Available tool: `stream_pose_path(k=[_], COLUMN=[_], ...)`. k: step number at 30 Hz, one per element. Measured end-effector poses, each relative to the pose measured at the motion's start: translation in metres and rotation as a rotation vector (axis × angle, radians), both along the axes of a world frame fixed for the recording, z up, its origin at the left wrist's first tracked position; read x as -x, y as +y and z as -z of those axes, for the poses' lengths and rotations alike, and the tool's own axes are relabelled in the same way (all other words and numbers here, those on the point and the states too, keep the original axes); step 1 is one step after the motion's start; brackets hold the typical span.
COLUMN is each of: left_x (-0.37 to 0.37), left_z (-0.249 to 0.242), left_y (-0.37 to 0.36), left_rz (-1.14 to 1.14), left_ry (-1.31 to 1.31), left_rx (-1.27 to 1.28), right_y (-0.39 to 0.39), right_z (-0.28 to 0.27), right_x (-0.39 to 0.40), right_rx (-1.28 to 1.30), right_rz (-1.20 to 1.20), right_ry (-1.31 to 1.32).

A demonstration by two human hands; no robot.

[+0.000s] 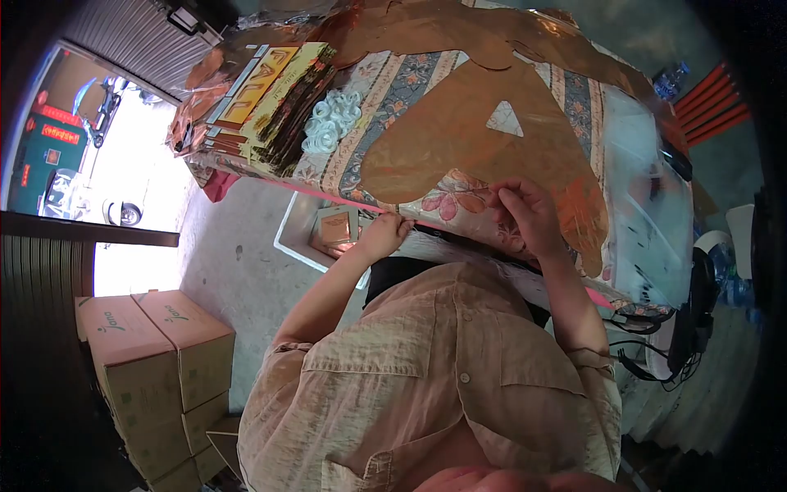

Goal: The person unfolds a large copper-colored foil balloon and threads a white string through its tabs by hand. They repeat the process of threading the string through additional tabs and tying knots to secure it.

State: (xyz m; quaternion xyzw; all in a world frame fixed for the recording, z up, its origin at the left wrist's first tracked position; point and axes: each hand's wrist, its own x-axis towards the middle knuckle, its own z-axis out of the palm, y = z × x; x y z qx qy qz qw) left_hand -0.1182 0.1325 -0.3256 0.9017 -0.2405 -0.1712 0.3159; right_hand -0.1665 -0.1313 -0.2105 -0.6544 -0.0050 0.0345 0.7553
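The right hand [497,195] has its fingertips drawn together, its grip unclear; the left hand [388,235] curls at the flowered cloth's [414,78] near edge. Beyond, on the cloth, lies a brown, faintly shiny, creased sheet [447,115] with a triangular opening [505,120].

grey concrete floor [246,246]; bright daylight through the open doorway [135,180] on the left; cartons [156,344] stacked near left.

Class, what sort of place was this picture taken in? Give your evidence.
Probably a small workshop or home workroom opening onto a street: a cloth-covered worktable strewn with materials, stacked cartons, and a rolled-up-style metal shutter beside a doorway with vehicles outside.
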Motion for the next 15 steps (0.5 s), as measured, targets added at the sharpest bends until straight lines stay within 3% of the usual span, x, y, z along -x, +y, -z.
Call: stream_pose_path(k=[2, 4, 5, 7, 8, 10, 11, 13, 15], left_x=[0.0, -0.002, -0.001, 0.003, 0.007, 0.015, 0.019, 0.025, 0.023], left_z=[0.0, -0.004, -0.007, -0.026, -0.038, -0.069, -0.089, -0.131, -0.161], left_y=[0.002, 0.005, 0.009, 0.016, 0.02, 0.026, 0.025, 0.022, 0.021], left_rz=[-0.011, -0.111, -0.111, -0.03, -0.029, 0.076, 0.081, 0.066, 0.042], left_ry=[0.018, 0.406, 0.404, 0.79, 0.788, 0.819, 0.818, 0.569, 0.496], left_rx=[0.037, 0.165, 0.165, 0.667, 0.668, 0.786, 0.786, 0.834, 0.867], right_y=[0.0, -0.001, 0.0, 0.003, 0.006, 0.018, 0.026, 0.043, 0.052], right_z=[0.002, 0.003, 0.003, 0.002, -0.002, -0.015, -0.022, -0.038, -0.058], right_x=[0.001, 0.001, 0.002, 0.004, 0.005, 0.006, 0.009, 0.012, 0.006], right_rx=[-0.005, 0.023, 0.023, 0.044, 0.046, 0.438, 0.44, 0.378, 0.394], right_rz=[0.001, -0.015, -0.015, -0.066, -0.066, -0.184, -0.181, -0.415, -0.525], right_ry=[0.005, -0.035, -0.037, -0.017, -0.019, -0.295, -0.297, -0.081, 0.003])
